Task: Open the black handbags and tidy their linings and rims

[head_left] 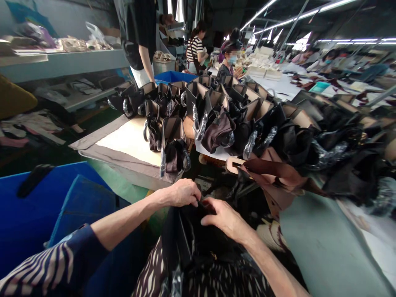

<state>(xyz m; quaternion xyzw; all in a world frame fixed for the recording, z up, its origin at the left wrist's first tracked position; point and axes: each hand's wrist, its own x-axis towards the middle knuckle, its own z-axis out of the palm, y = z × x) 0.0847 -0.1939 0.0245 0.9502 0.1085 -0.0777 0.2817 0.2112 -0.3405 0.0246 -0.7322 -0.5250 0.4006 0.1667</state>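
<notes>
We hold a soft black bag (177,235) with a gold-coloured fitting (213,256) on our patterned lap (152,272), left grip (182,193) and right grip (227,218) pinching its upper edge, facing a grey-covered counter (89,139) crowded with dark bags (219,131) and, beyond, people (194,50) under strip lights (297,18).

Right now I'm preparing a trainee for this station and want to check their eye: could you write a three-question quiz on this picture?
1. True or false: the left hand and the right hand are both at the top of the black bag.
2. Which colour is the large bin on the person's left? A) red B) blue C) yellow
3. Fill in: some handles on the bags standing ahead are wrapped in clear ____.

Key: 1. True. 2. B. 3. Plastic.
</notes>
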